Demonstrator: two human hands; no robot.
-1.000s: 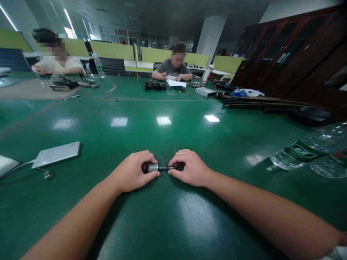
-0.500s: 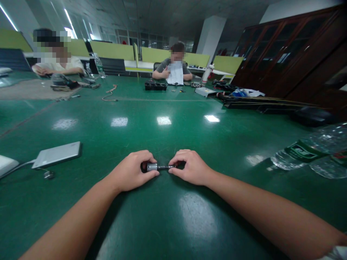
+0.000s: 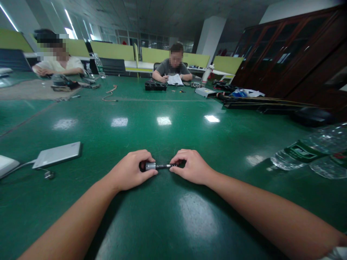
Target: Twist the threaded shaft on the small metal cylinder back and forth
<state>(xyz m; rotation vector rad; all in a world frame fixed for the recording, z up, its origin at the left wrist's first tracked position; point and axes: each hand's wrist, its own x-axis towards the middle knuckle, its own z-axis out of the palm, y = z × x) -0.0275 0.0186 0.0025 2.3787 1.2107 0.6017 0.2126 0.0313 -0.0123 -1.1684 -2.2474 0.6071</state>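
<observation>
My left hand (image 3: pixel 135 169) is closed around a short silver cylinder (image 3: pixel 150 166), thumb below it and fingers above. A thin dark rod (image 3: pixel 162 166) runs from the cylinder's right end toward my right hand (image 3: pixel 189 167). Thumb and fingertips of that hand pinch the rod's far end, where a lighter metal band and a dark, ridged-looking tip show. Cylinder and rod lie in one line, level, just over the green tabletop (image 3: pixel 146 213). The rod's outer tip is partly hidden by my right fingers. Whether the two parts are joined I cannot tell.
A silver flat box (image 3: pixel 57 155) with a white cable lies at left. Clear plastic bottles (image 3: pixel 300 151) lie at right. Across the table sit two people, one with papers (image 3: pixel 175 79). A black tray (image 3: pixel 155 86) and dark long panels (image 3: pixel 265 104) are farther off.
My left hand and the cylinder have shifted slightly left, and a little more of the rod shows. The person opposite has lowered the papers to the table.
</observation>
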